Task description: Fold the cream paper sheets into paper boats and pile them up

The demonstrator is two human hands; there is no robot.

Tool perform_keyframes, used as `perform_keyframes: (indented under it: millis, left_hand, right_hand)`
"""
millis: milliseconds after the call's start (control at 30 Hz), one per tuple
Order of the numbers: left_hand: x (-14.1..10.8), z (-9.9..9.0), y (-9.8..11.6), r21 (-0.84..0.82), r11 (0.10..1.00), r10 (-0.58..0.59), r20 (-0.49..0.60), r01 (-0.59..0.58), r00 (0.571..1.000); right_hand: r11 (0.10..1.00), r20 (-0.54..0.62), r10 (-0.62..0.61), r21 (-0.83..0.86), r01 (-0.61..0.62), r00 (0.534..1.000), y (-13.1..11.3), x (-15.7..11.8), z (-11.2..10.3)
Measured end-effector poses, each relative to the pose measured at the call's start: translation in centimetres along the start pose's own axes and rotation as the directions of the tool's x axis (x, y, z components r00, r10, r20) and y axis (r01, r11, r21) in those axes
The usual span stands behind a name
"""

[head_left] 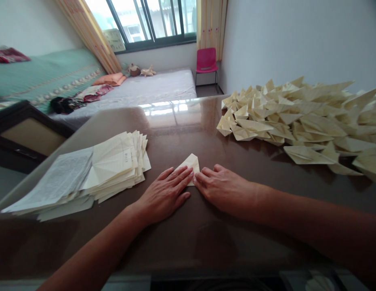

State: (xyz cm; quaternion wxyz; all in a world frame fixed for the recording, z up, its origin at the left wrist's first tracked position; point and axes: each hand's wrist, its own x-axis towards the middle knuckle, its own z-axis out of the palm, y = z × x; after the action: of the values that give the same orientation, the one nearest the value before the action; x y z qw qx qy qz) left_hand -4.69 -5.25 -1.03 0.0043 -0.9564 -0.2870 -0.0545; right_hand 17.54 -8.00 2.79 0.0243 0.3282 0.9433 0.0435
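Note:
A small folded sheet of cream paper lies on the brown tabletop between my hands, its pointed end facing away from me. My left hand rests flat over its left part, fingers stretched out and thumb apart. At the paper's right edge, my right hand has its fingers curled and pressed together on the paper. Both hands cover much of the sheet, so its full shape is hidden. To the left is a stack of creased paper sheets, with printed sheets overlapping it.
A large heap of folded paper pieces covers the table's right side. Beyond the glossy table stand a bed and a pink chair. A dark cabinet is at the left.

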Motion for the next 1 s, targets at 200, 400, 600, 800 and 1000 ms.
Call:
perform_keyframes:
  millis: [200,400,600,800,1000]
  left_hand:
    - [-0.2,-0.2,-0.2,-0.004,1.000,-0.009,0.072,0.009,0.997]
    - [-0.1,-0.4,-0.5,0.002,0.999,-0.035,0.054,0.035,0.998]
    - [0.1,-0.4,-0.5,0.038,0.996,-0.086,0.014,0.086,0.996]
    - [0.7,-0.3,-0.8,-0.021,0.995,-0.096,-0.043,0.095,0.994]
    - [0.8,-1.3,-0.6,-0.128,0.985,-0.134,-0.116,0.119,0.984]
  right_hand:
    - [0.997,-0.012,0.010,-0.071,-0.011,1.000,-1.2,-0.4,0.4]
    - [0.998,0.021,0.007,-0.061,-0.006,1.000,-1.7,-0.6,0.0]
    - [0.998,-0.052,0.017,-0.051,-0.020,0.998,-1.6,0.0,0.3]
    - [0.995,-0.167,0.097,-0.009,-0.099,0.981,-1.1,1.2,1.1]
    - [0.998,-0.182,0.058,-0.015,-0.062,0.982,0.5,1.1,1.2]
